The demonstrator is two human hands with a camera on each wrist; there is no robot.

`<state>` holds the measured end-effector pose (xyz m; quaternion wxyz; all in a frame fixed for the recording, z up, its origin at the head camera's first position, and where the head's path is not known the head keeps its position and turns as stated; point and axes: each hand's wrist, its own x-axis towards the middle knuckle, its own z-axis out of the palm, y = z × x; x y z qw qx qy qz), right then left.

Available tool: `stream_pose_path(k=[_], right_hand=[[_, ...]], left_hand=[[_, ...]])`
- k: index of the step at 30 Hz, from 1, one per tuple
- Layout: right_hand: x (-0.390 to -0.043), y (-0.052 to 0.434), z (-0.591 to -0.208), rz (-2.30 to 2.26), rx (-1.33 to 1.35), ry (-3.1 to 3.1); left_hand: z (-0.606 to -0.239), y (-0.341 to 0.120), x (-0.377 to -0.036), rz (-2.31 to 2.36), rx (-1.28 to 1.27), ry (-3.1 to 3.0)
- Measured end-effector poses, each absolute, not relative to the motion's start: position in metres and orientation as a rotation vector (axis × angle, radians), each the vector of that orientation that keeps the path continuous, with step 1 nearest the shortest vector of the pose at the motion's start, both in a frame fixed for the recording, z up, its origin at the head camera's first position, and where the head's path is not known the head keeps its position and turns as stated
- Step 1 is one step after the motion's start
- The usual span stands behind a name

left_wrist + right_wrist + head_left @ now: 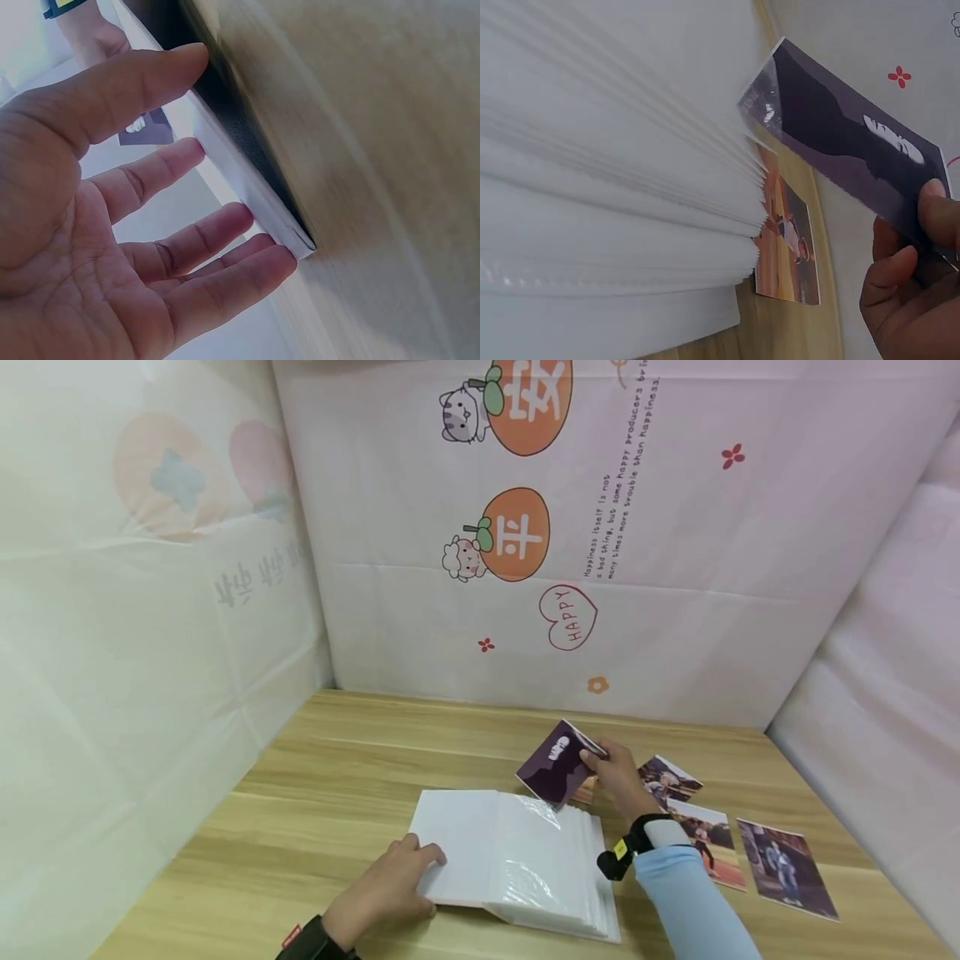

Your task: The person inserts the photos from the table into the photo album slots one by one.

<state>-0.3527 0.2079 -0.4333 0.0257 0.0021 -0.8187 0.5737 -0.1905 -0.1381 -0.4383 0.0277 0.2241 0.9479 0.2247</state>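
The dark photo [557,762] is pinched by the right hand [617,774] above the open white album [517,856] on the bench [337,777]. The left hand [390,885] lies flat, fingers straight, on the album's left page. An orange photo [787,247] lies half hidden beneath the pages.

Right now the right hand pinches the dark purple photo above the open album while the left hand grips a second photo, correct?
Not quite. In the head view the left hand holds no photo; its straight fingers rest on the open album. The right hand does pinch the dark purple photo above it.
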Motion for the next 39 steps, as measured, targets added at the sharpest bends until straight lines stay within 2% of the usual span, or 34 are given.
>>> stream_pose_path(k=[7, 14, 26, 39], right_hand=[[-0.36, 0.211, -0.43, 1.696, 0.185, -2.701], [-0.361, 0.206, -0.429, 1.718, 0.271, -2.586], [-0.363, 0.2, -0.43, 1.762, 0.076, -2.52], [-0.368, 0.191, -0.435, 1.708, 0.108, -2.561]], left_hand=[[-0.44, -0.139, -0.192, 0.699, 0.688, 2.927], [-0.441, -0.138, -0.192, 0.693, 0.684, 2.926], [-0.441, -0.139, -0.193, 0.695, 0.695, 2.919], [-0.441, -0.139, -0.194, 0.695, 0.701, 2.914]])
